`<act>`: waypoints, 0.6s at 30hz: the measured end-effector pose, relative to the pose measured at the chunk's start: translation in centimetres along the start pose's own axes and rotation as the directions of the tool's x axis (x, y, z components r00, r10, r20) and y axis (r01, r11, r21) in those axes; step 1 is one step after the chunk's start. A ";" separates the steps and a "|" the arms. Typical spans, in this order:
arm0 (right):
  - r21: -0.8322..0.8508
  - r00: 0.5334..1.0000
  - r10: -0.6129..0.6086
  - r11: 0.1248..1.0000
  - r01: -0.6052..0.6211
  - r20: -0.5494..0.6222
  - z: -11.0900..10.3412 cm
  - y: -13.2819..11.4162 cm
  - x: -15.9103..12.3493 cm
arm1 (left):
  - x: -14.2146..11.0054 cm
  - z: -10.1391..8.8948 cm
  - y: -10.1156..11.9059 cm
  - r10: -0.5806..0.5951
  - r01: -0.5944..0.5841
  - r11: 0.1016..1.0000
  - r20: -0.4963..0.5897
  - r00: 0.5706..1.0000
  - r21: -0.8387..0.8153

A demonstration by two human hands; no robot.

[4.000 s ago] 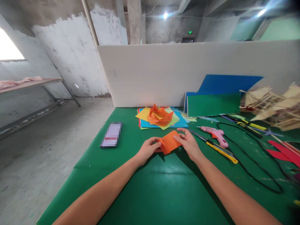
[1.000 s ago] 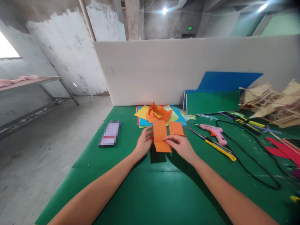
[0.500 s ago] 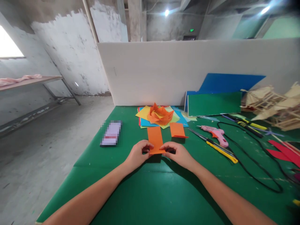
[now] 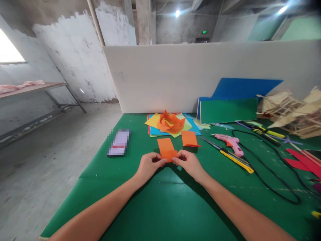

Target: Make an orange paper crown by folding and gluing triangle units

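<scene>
An orange strip of paper [image 4: 165, 146] lies between my hands, its near end folded up over itself into a short flap. My left hand [image 4: 150, 164] pinches the left side of that fold between thumb and fingers. On the right side, my right hand [image 4: 188, 164] grips the same fold with thumb and fingertips. Just beyond and to the right is a second orange paper [image 4: 190, 138], also with a folded near edge. Farther back, an orange folded-paper crown shape [image 4: 171, 123] rests on a stack of coloured paper sheets [image 4: 152, 119].
A blurred phone [image 4: 119, 143] lies left on the green table [image 4: 140, 204]. To the right are a yellow-handled cutter [image 4: 237, 161], a pink glue gun [image 4: 230, 143] with a black cord, red strips [image 4: 304, 163] and a wooden stick model [image 4: 288, 110]. A white board [image 4: 160, 77] stands behind.
The near end of the orange strip has been folded upward into a larger flap. Both thumbs have come closer together at the fold.
</scene>
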State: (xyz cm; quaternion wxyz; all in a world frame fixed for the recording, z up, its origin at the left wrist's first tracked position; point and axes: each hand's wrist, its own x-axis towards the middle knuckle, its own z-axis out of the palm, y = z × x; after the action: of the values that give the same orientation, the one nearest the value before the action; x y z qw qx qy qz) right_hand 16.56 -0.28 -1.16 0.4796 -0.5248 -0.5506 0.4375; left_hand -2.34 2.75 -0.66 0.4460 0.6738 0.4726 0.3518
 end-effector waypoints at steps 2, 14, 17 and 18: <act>0.032 1.000 0.016 0.999 -0.015 -0.009 0.1 0.0 0.0 | 0.0 0.1 -0.1 -0.013 0.013 1.000 -0.010 1.000 -0.027; 0.068 0.999 0.026 0.997 -0.025 -0.019 0.1 0.3 0.1 | 0.1 0.7 -0.1 -0.056 0.045 0.970 -0.038 0.998 -0.240; 0.070 1.000 0.022 0.997 -0.021 -0.021 0.2 0.2 0.0 | 0.1 0.7 0.1 -0.069 0.054 0.950 -0.041 0.997 -0.308; 0.071 1.000 0.021 0.997 -0.019 -0.021 0.2 0.2 0.1 | 0.1 0.8 0.2 -0.072 0.055 0.946 -0.042 0.997 -0.320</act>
State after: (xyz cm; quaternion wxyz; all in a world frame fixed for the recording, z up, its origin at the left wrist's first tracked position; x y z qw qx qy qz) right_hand 16.42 -0.21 -1.35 0.4996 -0.5177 -0.5240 0.4558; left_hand -1.56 2.65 -0.74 0.5473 0.5677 0.4426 0.4269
